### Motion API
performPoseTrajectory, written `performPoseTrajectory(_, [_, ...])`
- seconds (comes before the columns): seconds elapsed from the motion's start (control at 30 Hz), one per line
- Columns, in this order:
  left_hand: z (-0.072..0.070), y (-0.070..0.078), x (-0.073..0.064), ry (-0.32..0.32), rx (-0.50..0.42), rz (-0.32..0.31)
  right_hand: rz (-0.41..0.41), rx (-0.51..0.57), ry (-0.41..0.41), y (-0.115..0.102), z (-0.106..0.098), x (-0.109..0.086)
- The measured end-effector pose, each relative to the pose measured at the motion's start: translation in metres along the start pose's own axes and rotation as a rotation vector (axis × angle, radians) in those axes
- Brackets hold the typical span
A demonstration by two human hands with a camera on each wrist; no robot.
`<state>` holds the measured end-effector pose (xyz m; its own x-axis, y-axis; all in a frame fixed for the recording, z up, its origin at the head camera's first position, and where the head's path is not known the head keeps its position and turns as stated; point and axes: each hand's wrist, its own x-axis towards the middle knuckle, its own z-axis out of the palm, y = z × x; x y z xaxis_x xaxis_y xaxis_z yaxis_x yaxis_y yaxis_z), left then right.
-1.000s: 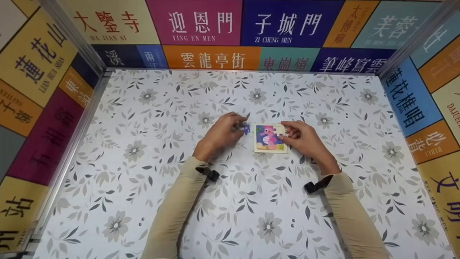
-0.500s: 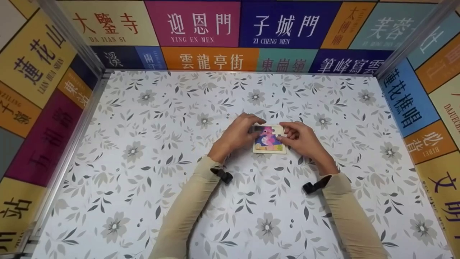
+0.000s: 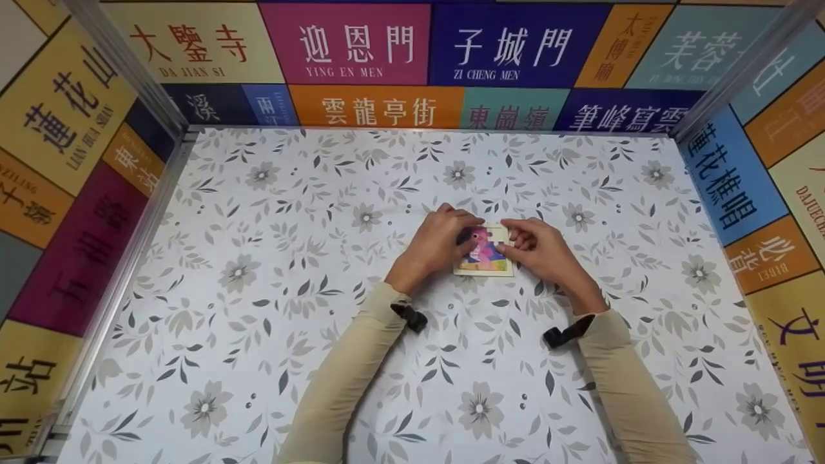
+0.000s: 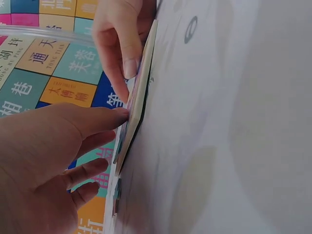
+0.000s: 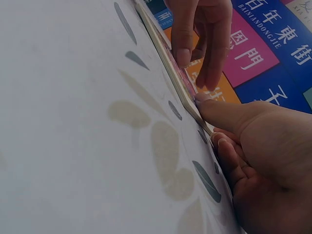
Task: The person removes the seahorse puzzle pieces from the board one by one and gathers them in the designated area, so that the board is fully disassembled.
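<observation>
A small square jigsaw puzzle (image 3: 493, 265) lies on the table, showing a pink seahorse on blue in a cream frame. A pale gap shows at its upper right. My left hand (image 3: 438, 240) is over its upper left part, thumb and forefinger pinching a puzzle piece that they mostly hide. In the left wrist view the left thumb (image 4: 105, 119) reaches down to the puzzle's face. At the right edge my right hand (image 3: 540, 248) grips the puzzle, its thumb (image 5: 219, 109) on top and the other fingers curled at the side.
A white tablecloth (image 3: 283, 361) with grey flowers and leaves covers the table. Coloured panels (image 3: 361, 42) with large characters stand along the back and both sides. A dark wrist camera (image 3: 412, 318) sits on the left sleeve, another (image 3: 561, 335) on the right.
My left hand has moved right with a purple puzzle piece, from beside the puzzle to over its upper left part. The right hand has stayed at the right edge.
</observation>
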<state>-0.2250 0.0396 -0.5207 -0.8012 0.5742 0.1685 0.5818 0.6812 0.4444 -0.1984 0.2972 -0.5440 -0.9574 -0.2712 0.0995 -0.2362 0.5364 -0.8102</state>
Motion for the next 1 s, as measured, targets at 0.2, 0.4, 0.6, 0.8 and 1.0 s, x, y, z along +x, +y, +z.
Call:
performPoseTrajectory(0.2, [0.0017, -0.0008, 0.0001, -0.005, -0.013, -0.005, -0.002, 0.002, 0.01, -0.0019, 0.0018, -0.0014])
performPoseTrajectory(0.4, [0.0022, -0.0012, 0.0015, -0.02, -0.073, 0.013, -0.016, -0.013, 0.015, -0.0018, 0.0016, -0.002])
performPoseTrajectory(0.6, [0.004, -0.0029, 0.0027, -0.039, -0.148, 0.046, -0.008, -0.012, 0.004, -0.0012, 0.0005, -0.0018])
performPoseTrajectory(0.8, [0.0047, -0.0035, 0.0022, -0.042, -0.174, 0.05, 0.0, -0.006, -0.003, -0.003, -0.0006, -0.0025])
performPoseTrajectory(1.0, [0.005, -0.0037, 0.0026, -0.046, -0.205, 0.07, -0.012, 0.0, -0.003, 0.0006, -0.0002, -0.0017])
